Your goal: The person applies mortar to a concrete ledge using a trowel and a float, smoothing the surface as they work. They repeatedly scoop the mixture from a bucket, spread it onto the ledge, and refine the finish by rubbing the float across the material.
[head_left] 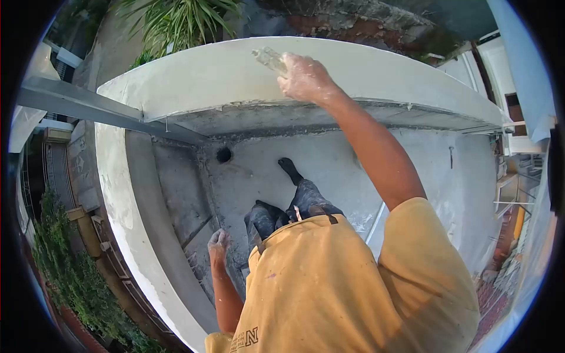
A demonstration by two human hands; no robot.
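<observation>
My right hand (306, 79), dusted with pale powder, is closed around a pale, translucent-looking tool or bottle (269, 61). The tool points to the left, over the smooth top of the pale parapet wall (206, 73). What exactly it is cannot be made out. My left hand (219, 240) hangs low at my left side, its fingers curled and whitened with powder. It is away from the wall, and I cannot make out anything in it.
A grey metal beam (88, 103) meets the wall at the left. Below lies a concrete floor (253, 182) with a round dark hole (223, 154). My dark-clad foot (289, 170) stands there. Beyond the wall are a spiky plant (182, 20) and lower ground.
</observation>
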